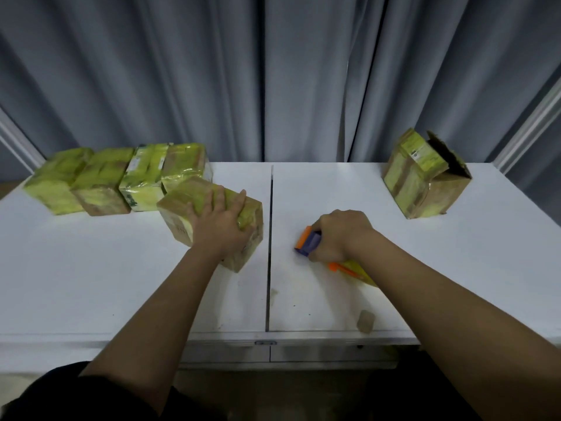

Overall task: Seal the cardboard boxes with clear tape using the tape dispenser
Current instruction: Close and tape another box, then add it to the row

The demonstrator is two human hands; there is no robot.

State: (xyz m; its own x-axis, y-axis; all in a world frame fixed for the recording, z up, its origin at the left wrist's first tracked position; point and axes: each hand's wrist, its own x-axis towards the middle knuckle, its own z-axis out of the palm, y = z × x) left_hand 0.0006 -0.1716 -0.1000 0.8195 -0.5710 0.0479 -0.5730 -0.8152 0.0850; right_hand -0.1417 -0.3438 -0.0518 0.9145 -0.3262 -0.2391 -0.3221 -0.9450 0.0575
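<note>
A taped cardboard box (182, 208) lies left of the table's centre seam, and my left hand (220, 221) rests flat on its top with fingers spread, the thumb down its near side. My right hand (338, 235) grips the tape dispenser (308, 243), purple and orange, just right of the seam; its yellowish tape roll shows under my wrist. A row of several taped boxes (121, 177) stands at the back left. One box with an open flap (425, 177) sits at the back right.
The white table (455, 268) has a dark seam (269, 253) running front to back through its middle. A small scrap of brown tape (365, 321) lies near the front edge at the right. Grey curtains hang behind the table.
</note>
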